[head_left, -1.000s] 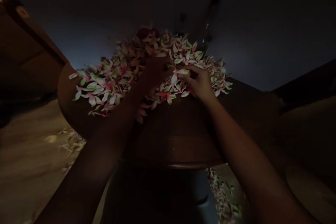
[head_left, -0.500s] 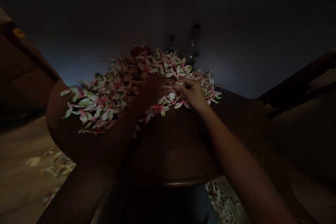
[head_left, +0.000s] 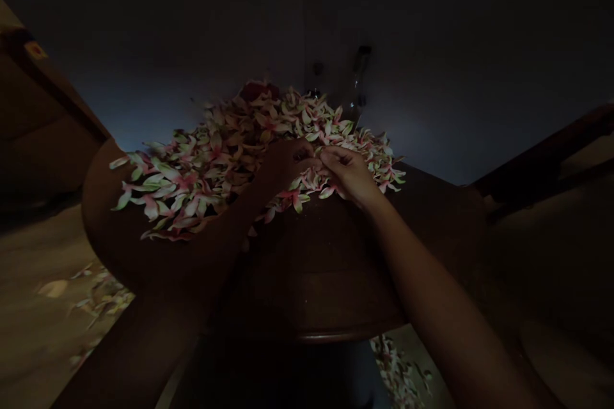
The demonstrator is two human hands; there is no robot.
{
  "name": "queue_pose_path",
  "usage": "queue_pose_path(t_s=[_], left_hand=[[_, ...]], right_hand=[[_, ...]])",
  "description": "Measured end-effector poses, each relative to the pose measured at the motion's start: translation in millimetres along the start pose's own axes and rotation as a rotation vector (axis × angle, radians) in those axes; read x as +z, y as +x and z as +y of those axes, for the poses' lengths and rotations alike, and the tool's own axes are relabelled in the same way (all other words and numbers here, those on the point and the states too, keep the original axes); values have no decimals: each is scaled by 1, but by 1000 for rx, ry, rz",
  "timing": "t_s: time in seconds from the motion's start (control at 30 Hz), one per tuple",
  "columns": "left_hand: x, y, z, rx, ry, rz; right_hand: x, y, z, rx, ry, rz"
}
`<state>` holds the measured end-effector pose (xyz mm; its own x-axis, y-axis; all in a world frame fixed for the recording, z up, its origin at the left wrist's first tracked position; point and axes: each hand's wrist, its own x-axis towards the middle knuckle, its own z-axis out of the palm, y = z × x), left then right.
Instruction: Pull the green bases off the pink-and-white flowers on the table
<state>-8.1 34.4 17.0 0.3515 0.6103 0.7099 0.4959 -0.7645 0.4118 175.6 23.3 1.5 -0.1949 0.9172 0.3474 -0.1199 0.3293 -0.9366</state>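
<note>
1. Petals (head_left: 211, 185): loose, pink and pale green, heaped on the far half of a round wooden table (head_left: 307, 287). The long axis of the heap runs left to right, from the table's left rim towards its right edge.
2. Left hand (head_left: 285, 163): at the heap's near edge, about midway along, back upward. Its fingers (head_left: 304, 154) curl down narrowly onto the petals; any held petal cannot be told in the dim light. The left forearm (head_left: 206, 249) crosses the table below the heap's left part.
3. Right hand (head_left: 348, 172): just right of the left hand, nearer the heap's right end. Its fingers (head_left: 330, 156) are pinched narrow, touching the petals; a hold cannot be told.
4. Other items: 1 dark red object (head_left: 254, 91) at the heap's far edge; 1 glass bottle (head_left: 357, 86) beyond it; fallen petals (head_left: 103, 297) on the floor (head_left: 38, 255), off the table's left edge.
</note>
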Motion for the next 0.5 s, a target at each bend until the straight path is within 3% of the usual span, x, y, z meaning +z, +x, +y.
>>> queue_pose_path(t_s=[0.5], left_hand=[[-3,2,0,9,6,-25]], right_hand=[[0,-2,-1,28,57,24]])
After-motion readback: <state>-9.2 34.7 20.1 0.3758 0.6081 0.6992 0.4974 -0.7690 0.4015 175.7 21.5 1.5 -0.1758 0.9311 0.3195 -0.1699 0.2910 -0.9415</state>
